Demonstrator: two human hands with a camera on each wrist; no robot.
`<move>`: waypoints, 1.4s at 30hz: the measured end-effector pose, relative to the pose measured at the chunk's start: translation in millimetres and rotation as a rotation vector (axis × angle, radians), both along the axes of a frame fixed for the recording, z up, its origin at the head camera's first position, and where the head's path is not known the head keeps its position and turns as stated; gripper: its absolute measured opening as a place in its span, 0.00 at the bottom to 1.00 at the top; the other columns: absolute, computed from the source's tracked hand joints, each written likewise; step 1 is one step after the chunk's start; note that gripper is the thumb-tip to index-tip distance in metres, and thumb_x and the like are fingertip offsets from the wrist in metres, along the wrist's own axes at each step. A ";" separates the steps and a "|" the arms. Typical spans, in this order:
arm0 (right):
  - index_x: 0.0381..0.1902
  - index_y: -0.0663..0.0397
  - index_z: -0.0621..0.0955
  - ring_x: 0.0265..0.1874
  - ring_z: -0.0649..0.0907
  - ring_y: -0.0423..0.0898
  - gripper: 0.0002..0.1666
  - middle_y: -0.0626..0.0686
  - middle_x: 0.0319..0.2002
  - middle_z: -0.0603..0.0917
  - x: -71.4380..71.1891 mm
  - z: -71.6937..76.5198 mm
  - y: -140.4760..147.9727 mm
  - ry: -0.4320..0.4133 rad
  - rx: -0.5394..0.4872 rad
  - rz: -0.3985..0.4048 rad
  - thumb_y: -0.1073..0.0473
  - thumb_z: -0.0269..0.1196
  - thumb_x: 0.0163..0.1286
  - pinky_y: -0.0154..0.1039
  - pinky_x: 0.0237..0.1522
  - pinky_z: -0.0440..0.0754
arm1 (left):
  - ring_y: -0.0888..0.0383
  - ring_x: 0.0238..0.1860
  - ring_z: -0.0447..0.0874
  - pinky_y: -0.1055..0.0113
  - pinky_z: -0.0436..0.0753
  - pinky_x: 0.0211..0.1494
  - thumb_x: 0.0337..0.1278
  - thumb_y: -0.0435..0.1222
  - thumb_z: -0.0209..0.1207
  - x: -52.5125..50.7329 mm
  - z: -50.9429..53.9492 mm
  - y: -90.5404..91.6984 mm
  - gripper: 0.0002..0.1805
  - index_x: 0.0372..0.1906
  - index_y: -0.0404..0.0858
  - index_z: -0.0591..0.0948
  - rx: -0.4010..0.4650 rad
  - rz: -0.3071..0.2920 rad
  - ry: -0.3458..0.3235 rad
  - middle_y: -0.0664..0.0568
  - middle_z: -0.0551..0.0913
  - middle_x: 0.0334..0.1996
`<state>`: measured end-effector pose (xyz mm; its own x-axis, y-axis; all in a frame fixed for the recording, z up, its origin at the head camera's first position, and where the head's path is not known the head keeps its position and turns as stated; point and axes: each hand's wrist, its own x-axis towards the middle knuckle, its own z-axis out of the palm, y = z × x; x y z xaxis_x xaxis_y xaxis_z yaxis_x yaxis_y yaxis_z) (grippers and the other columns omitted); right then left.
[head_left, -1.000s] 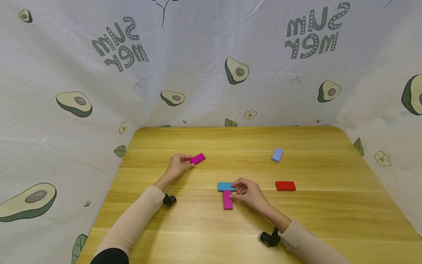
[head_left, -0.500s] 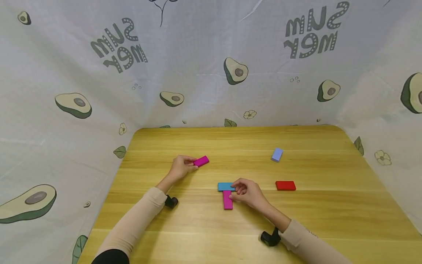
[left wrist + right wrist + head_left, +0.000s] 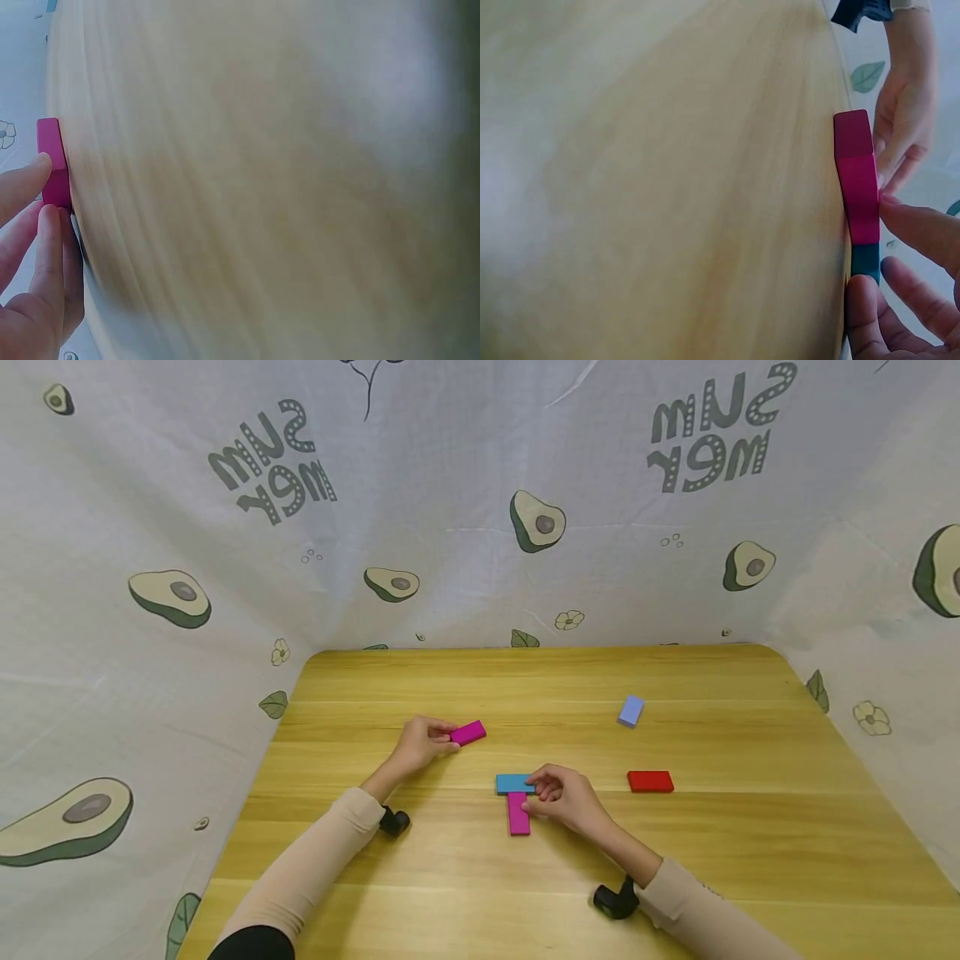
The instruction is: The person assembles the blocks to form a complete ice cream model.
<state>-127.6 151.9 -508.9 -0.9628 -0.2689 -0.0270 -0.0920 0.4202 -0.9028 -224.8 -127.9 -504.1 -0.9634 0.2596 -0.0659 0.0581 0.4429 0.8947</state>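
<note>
Between its thumb and fingers the left hand [image 3: 422, 744] pinches one end of a magenta block [image 3: 468, 733]; the left wrist view shows that block [image 3: 52, 161] with the thumb on one side. The right hand [image 3: 567, 798] has its fingertips on the right end of a blue block [image 3: 513, 784] and its thumb at the edge of a second magenta block [image 3: 519, 814]. These two blocks touch in a T shape, blue across the far end. In the right wrist view the magenta block [image 3: 859, 196] stands before the blue one [image 3: 865, 261].
A red block [image 3: 650, 782] lies right of the right hand, with a light purple block [image 3: 631, 711] farther back. The wooden table [image 3: 750, 852] ends at a hanging cloth [image 3: 465, 460] printed with avocados. A black device is on each wrist.
The left hand has moved right and slightly nearer with its magenta block, closer to the blue block. The right hand and the other blocks have stayed in place.
</note>
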 end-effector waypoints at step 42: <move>0.42 0.67 0.83 0.30 0.78 0.46 0.18 0.55 0.32 0.81 1.2 -0.1 0.1 0.016 -0.009 0.000 0.65 0.77 0.55 0.32 0.33 0.81 | 0.51 0.43 0.87 0.68 0.86 0.43 0.54 0.27 0.71 14.5 -1.2 26.6 0.16 0.48 0.27 0.86 -0.018 -0.172 -0.005 0.37 0.86 0.46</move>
<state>-126.4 151.9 -509.0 -0.9630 -0.2692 -0.0095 -0.1062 0.4117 -0.9051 -210.3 -101.4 -505.4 -0.9047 0.4192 -0.0764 0.1301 0.4426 0.8872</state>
